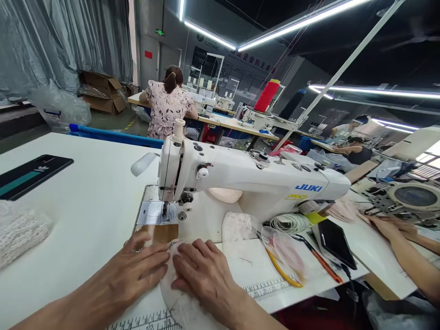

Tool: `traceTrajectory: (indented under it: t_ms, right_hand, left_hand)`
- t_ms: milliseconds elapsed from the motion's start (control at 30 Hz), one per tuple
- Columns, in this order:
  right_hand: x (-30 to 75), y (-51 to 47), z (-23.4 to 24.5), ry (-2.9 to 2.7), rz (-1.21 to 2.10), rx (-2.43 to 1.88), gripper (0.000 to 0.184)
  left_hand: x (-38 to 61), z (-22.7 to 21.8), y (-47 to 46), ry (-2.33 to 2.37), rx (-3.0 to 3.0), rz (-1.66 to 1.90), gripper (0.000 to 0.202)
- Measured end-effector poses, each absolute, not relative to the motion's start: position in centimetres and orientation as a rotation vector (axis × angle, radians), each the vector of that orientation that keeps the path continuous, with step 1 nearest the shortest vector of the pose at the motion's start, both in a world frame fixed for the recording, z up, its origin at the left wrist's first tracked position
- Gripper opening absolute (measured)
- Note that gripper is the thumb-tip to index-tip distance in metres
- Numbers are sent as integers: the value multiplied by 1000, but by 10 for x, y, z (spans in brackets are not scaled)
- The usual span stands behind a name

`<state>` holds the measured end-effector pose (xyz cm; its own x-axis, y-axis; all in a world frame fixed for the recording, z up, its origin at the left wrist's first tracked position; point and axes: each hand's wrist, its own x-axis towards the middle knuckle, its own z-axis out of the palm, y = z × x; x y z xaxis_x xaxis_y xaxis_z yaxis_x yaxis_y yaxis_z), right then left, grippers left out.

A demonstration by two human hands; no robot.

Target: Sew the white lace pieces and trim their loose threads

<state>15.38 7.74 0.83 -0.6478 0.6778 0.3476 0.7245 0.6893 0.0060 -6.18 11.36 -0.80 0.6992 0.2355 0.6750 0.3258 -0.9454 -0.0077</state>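
now hands [209, 270] at fabric [180, 305] edge, tabletop [85, 197] stretching leftward

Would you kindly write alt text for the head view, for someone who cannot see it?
A person's left hand and right hand touch pale fabric on a table, in front of a sewing machine. Lacy cloth lies at left; behind, another person faces away.

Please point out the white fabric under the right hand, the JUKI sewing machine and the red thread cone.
White fabric [178, 300]: head view, on its lower part.
JUKI sewing machine [237, 169]: head view, on its white arm.
Red thread cone [267, 96]: head view, mid-side.
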Motion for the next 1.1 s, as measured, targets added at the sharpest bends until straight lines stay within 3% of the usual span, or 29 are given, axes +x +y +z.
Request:
traceTrajectory:
  t_ms: [167, 367, 700, 933, 1100]
  right_hand:
    - [155, 82, 0, -2471, -187, -1093, 44]
    - [149, 99, -3, -2420, -145, -974, 51]
    - [139, 158, -6, -2478, -182, -934, 50]
    - [144, 175, 3, -2528, -158, -932, 52]
    - [143, 179, 5, -2485, -169, -911, 40]
  left_hand:
    - [-52, -17, 101, -532, -2751, -1307, 41]
    - [-56, -21, 110, -515, -2706, -1180, 31]
    - [-66, -11, 152, -611, -2642, -1013, 41]
    - [-61, -26, 166, -655, -2534, -1103, 28]
    - [-62, -38, 169, -641, -2509, -1144, 25]
